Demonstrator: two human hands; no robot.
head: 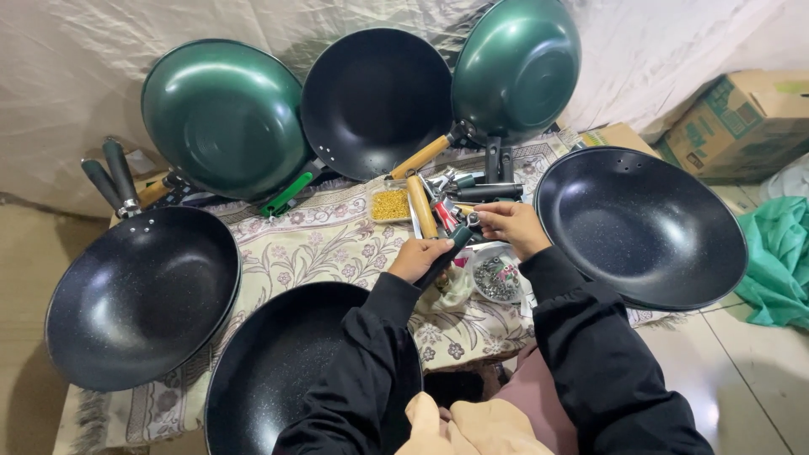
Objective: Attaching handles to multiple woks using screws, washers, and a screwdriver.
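L hand: closed round a dark handle, thumb on top; handle angled up-right, over the cloth at table centre.
R hand: fingers pinched together at handle's upper end, on smth small & metallic; can't tell what.
Just beyond hands: pile of loose handles, wood one upright-ish, red-grip tool beside it, black grips behind.
Near: tray of yellow bits left of pile; round dish of metal hardware under R wrist.
Woks, count: 6 total. 4 black: front-centre under L sleeve, left, right, back-centre propped. 2 green: back-left, back-right, both leaning on backdrop.
Boxes: 2 cardboard, far right.
Risk (my read): small part slips from R pinch, drops into clutter, lost among hardware. Sleeve nudging dish could spill it. Propped woks lean loosely; bump to table may slide them onto pile.
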